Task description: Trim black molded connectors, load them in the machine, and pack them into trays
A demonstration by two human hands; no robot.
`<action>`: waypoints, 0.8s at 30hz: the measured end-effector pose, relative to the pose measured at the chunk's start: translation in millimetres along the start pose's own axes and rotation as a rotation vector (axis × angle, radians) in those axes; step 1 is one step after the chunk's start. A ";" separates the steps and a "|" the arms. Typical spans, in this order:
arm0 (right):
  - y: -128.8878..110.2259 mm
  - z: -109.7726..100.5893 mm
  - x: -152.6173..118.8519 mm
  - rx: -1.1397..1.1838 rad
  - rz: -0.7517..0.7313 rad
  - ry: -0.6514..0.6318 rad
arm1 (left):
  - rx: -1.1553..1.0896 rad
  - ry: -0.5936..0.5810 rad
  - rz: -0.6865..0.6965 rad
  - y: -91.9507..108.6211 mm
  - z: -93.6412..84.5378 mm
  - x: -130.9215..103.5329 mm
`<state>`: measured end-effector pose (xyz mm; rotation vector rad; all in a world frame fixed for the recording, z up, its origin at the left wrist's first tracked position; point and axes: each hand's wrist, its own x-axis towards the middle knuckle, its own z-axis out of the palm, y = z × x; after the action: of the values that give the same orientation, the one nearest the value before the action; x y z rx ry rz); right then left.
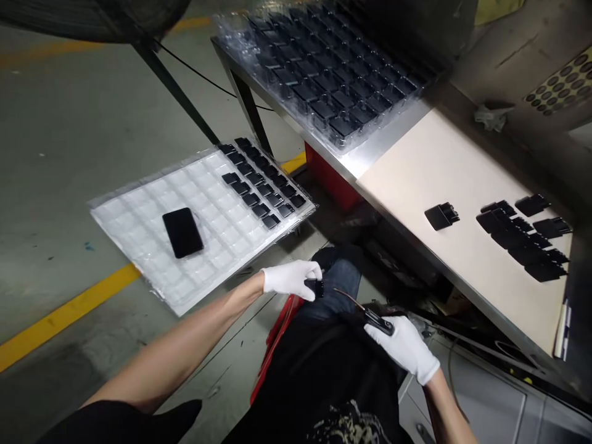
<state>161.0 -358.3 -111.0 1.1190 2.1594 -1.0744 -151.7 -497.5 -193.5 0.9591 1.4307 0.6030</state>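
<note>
Head view: the metal bench [365,154] is stretched from 12 to 4 o'clock, its far side lost in shadow. Along its 2 to 4 o'clock stretch it is covered by a beige board [407,172]. At 12 to 1 o'clock a clear tray [342,143] filled with dark pieces is set on the bench; its far edge is swallowed by darkness. At 9 o'clock a white tray [134,228] is seen, part-filled with black pieces toward the bench; whatever it is borne by is hidden. A dark round object [92,18] is cut off at 11 o'clock.

At 4 o'clock a black-handled tool [379,322] is gripped by the gloved right hand [407,348], fingers wrapped around it; its thin tip is pointed toward the held piece, apart from it. Just below centre, at 6 o'clock, the held piece [317,287] is pinched between thumb and fingers of the gloved left hand [291,277], and is partly covered by them.

At 3 o'clock a cluster of black pieces [522,240] is laid on the board, overlapped so that a count cannot be made out. A flat black rectangle [183,232] is rested on the white tray. Between centre and cluster, a lone piece [439,216] is placed.
</note>
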 end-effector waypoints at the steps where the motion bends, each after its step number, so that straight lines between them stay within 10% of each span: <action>1: -8.3 0.4 1.1 -0.097 -0.005 0.032 | 0.216 0.074 -0.012 4.9 0.3 -0.4; 5: -37.1 12.5 1.9 -0.440 -0.058 0.160 | 0.719 0.210 -0.037 17.9 9.4 -0.9; 10: -17.4 33.4 -6.7 -0.362 -0.019 0.199 | 0.717 0.379 0.002 9.4 14.8 -14.4; 17: 55.8 54.3 -21.2 0.385 0.007 0.182 | 0.128 0.923 0.686 48.4 32.1 -42.6; 24: 64.9 74.6 -21.1 0.433 0.003 0.248 | -0.913 0.438 0.342 121.6 46.1 -37.7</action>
<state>230.8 -405.5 -166.9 1.5138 2.1620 -1.5201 -86.4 -474.5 -77.1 0.3290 1.1429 1.6230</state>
